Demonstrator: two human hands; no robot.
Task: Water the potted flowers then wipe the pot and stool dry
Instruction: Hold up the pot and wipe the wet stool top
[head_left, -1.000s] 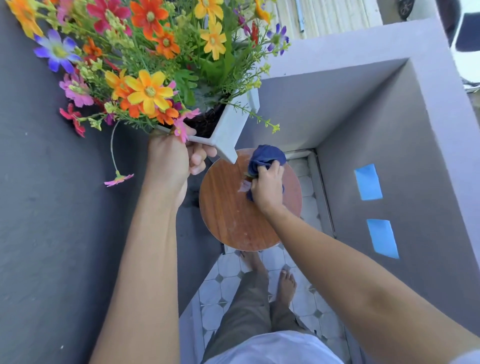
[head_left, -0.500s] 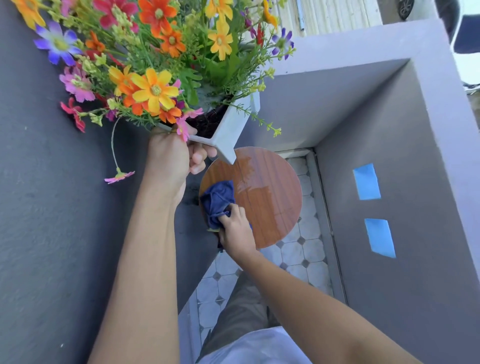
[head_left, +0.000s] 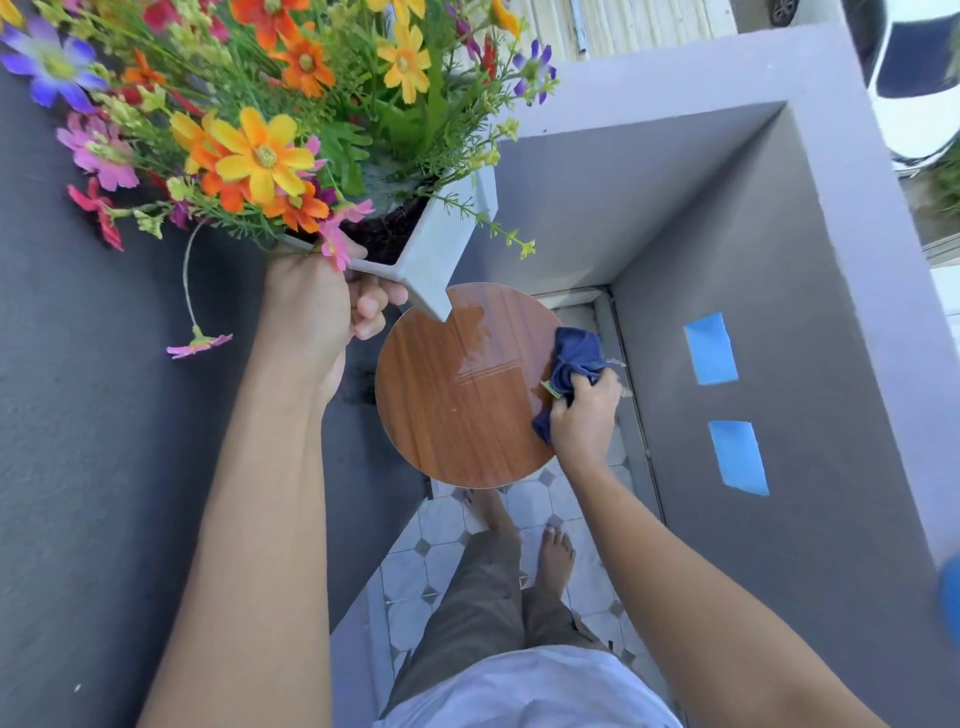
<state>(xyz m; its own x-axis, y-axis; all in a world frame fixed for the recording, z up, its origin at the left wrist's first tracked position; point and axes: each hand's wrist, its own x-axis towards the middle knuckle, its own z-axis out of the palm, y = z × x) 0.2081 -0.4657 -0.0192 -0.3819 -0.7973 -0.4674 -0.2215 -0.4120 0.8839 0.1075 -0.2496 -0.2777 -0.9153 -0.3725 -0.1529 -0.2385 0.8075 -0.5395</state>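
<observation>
My left hand (head_left: 317, 306) grips the near rim of a white square pot (head_left: 441, 244) and holds it lifted above the stool. The pot is full of colourful flowers (head_left: 260, 150) that spread over the upper left. Below it the round wooden stool top (head_left: 457, 410) shows a wet, shiny patch near its far middle. At the stool's right edge my right hand (head_left: 584, 418) is closed on a bunched dark blue cloth (head_left: 574, 361) that presses on the wood.
Grey walls close in on the left (head_left: 104, 467), far side and right, the right one bearing two blue tape patches (head_left: 711, 348). White patterned floor tiles (head_left: 540, 509) and my bare feet (head_left: 556, 556) lie below the stool.
My right hand has swept the blue cloth from the stool's near left edge across to its right edge. The left hand still holds the pot raised.
</observation>
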